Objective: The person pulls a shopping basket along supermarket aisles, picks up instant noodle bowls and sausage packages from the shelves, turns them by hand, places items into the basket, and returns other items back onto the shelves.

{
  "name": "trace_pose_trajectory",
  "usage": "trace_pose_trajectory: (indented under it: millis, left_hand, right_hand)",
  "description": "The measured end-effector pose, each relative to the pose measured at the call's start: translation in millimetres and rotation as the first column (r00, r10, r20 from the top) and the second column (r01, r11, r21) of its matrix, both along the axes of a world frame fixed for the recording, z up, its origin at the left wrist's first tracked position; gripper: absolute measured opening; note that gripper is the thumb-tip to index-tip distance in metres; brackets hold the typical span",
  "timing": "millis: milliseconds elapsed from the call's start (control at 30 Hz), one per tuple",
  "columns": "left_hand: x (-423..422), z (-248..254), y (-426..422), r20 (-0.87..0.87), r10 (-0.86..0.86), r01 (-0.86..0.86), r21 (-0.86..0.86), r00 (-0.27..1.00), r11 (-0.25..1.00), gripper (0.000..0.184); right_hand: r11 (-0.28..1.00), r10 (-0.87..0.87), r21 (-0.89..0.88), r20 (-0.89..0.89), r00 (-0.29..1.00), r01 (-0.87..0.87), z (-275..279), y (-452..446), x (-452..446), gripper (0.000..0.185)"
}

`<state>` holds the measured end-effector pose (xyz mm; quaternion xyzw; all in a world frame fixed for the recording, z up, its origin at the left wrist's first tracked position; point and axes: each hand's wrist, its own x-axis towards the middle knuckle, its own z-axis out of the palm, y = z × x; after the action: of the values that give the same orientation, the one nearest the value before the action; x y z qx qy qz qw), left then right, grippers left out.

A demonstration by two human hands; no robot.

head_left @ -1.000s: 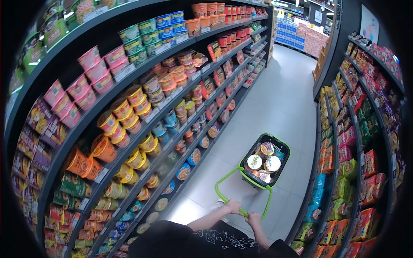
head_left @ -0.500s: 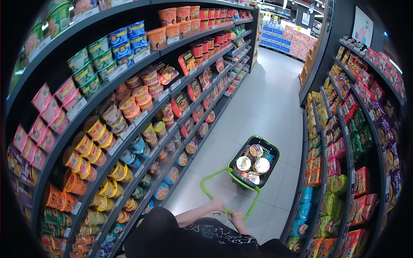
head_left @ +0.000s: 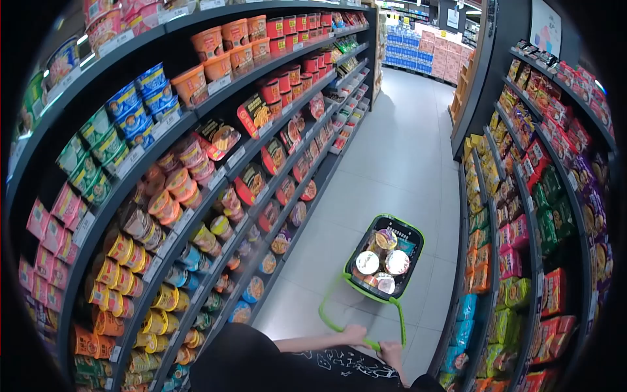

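Observation:
Both my hands are closed round the green handle (head_left: 328, 316) of a black basket with a green rim (head_left: 416, 256), low in the view. My left hand (head_left: 354, 335) grips the handle's bar near its middle, and my right hand (head_left: 391, 353) grips it close by, at the lower right corner. The basket stands on the floor ahead of my hands. Inside it lie several round tubs, among them a white-lidded one (head_left: 367, 262), another white-lidded one (head_left: 397, 262) and one with a purple and yellow lid (head_left: 385, 240).
A long shelf (head_left: 189, 121) of cup and bowl noodles runs along the left. Shelves (head_left: 539, 261) with bagged packets line the right side. The tiled floor (head_left: 398, 150) stretches ahead to stacked blue packs (head_left: 408, 55) and pink boxes (head_left: 447, 57).
The view has moved forward along the aisle, and the left shelf's goods have shifted left and down. The basket sits slightly lower in view. Both hands still hold the handle.

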<state>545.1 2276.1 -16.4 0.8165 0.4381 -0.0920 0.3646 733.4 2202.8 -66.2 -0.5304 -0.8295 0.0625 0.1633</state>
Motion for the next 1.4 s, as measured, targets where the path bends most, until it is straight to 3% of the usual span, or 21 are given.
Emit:
trace_pose_trajectory:
  millis: [67, 167, 200, 267, 400, 467, 500, 533, 567, 600, 633, 700, 767, 833, 900, 933, 1033, 1133, 1233, 1333, 1400]
  left_hand:
    - [9.8, -16.0, 14.7, 0.15, -0.047, 0.087, -0.273, 0.988, 0.958, 0.051]
    - [19.8, -38.5, 36.5, 0.197, -0.265, 0.232, 0.173, 0.944, 0.957, 0.037]
    - [30.7, -44.5, 52.8, 0.203, -0.273, 0.237, 0.182, 0.941, 0.954, 0.037]
    - [55.9, -54.6, 88.6, 0.061, -0.239, 0.247, -0.258, 0.969, 0.934, 0.038]
    - [146.9, -70.6, 161.9, 0.277, -0.168, 0.267, -0.371, 0.946, 0.89, 0.042]
    - [203.1, -77.0, 205.5, 0.376, -0.015, 0.16, -0.356, 0.926, 0.921, 0.045]
    - [220.2, -76.3, 234.9, 0.468, 0.018, 0.106, -0.238, 0.884, 0.966, 0.046]
    - [236.7, -74.6, 258.6, 0.563, 0.052, 0.034, -0.14, 0.825, 0.989, 0.047]
    - [251.8, -59.6, 291.8, 0.508, 0.105, 0.073, -0.319, 0.855, 0.945, 0.046]
    - [260.6, -57.5, 322.0, 0.558, 0.156, 0.004, -0.276, 0.815, 0.961, 0.047]
    - [265.1, -56.6, 349.9, 0.429, 0.264, -0.186, -0.215, 0.864, 0.959, 0.048]
    - [246.9, -18.7, 402.9, 0.294, 0.354, -0.307, -0.193, 0.888, 0.932, 0.049]
    - [218.4, -10.6, 440.7, 0.349, 0.383, -0.355, -0.143, 0.855, 0.924, 0.044]
    - [185.8, 1.7, 473.5, 0.289, 0.33, -0.325, -0.066, 0.899, 0.944, 0.039]
    - [159.7, -25.4, 496.9, 0.31, 0.312, -0.355, 0.093, 0.898, 0.93, 0.034]
    - [147.7, -35.7, 503.9, 0.31, 0.331, -0.371, 0.079, 0.891, 0.925, 0.034]
    - [115.2, -76.2, 528.1, 0.194, 0.365, -0.387, 0.085, 0.91, 0.918, 0.03]
    - [78.7, -115.6, 559.2, 0.075, 0.433, -0.437, 0.247, 0.898, 0.865, 0.023]
    - [33.2, -104.2, 617.6, -0.047, 0.424, -0.388, 0.323, 0.904, 0.863, 0.017]
    - [-8.4, -95.1, 669.8, -0.055, 0.479, -0.453, 0.246, 0.876, 0.857, 0.014]
    - [-33.5, -100.8, 711.6, -0.167, 0.371, -0.307, 0.316, 0.913, 0.898, 0.012]
  right_hand:
    - [0.993, -0.024, -0.114, 0.04, 0.999, 0.029, -9.3, 1.0, 28.1, 0.01]
    - [0.976, -0.164, -0.132, 0.062, 0.985, 0.171, -15.9, 31.6, 80.0, 0.008]
    - [0.976, -0.171, -0.123, 0.069, 0.983, 0.179, -14.2, 48.7, 99.5, 0.008]
    - [0.974, -0.201, -0.088, 0.076, 0.977, 0.207, -10.4, 87.4, 139.3, 0.007]
    - [0.958, -0.285, 0.005, 0.146, 0.947, 0.287, -1.2, 178.0, 228.1, 0.008]
    - [0.948, -0.314, 0.003, 0.191, 0.93, 0.319, 16.6, 245.3, 274.7, 0.011]
    - [0.945, -0.316, -0.03, 0.189, 0.93, 0.327, 31.7, 280.1, 289.5, 0.013]
    - [0.958, -0.276, 0.145, 0.214, 0.937, 0.249, 43.1, 318.2, 300.6, 0.012]
    - [0.966, -0.258, 0.011, 0.154, 0.954, 0.26, 62.3, 357.6, 307.5, 0.012]
    - [0.969, -0.241, -0.038, 0.087, 0.966, 0.245, 63.8, 398.6, 317.1, 0.009]
    - [0.978, -0.19, -0.045, 0.199, 0.962, 0.202, 65.2, 439.4, 323.3, 0.007]
    - [0.983, -0.134, -0.084, 0.276, 0.952, 0.163, 71.4, 510.3, 311.7, 0.011]
    - [0.981, -0.125, -0.114, 0.242, 0.962, 0.156, 71.8, 558.6, 283.8, 0.009]
    - [0.974, -0.13, -0.149, 0.258, 0.957, 0.173, 62.1, 585.5, 256.5, 0.01]
    - [0.972, -0.123, -0.162, 0.255, 0.959, 0.168, 46.5, 596.7, 231.4, 0.011]
    - [0.969, -0.139, -0.163, 0.248, 0.959, 0.183, 37.2, 601.2, 219.7, 0.012]
    - [0.965, -0.024, -0.245, 0.257, 0.966, 0.089, -10.3, 620.0, 190.0, 0.01]
    - [0.949, 0.028, -0.307, 0.293, 0.956, 0.066, -36.2, 650.7, 141.8, 0.007]
    - [0.946, -0.013, -0.31, 0.25, 0.968, 0.093, -41.1, 695.1, 89.2, 0.006]
    - [0.947, -0.029, -0.305, 0.242, 0.97, 0.104, -48.9, 734.1, 44.2, 0.006]
    - [0.953, -0.057, -0.276, 0.233, 0.971, 0.122, -50.5, 771.8, 19.2, 0.006]
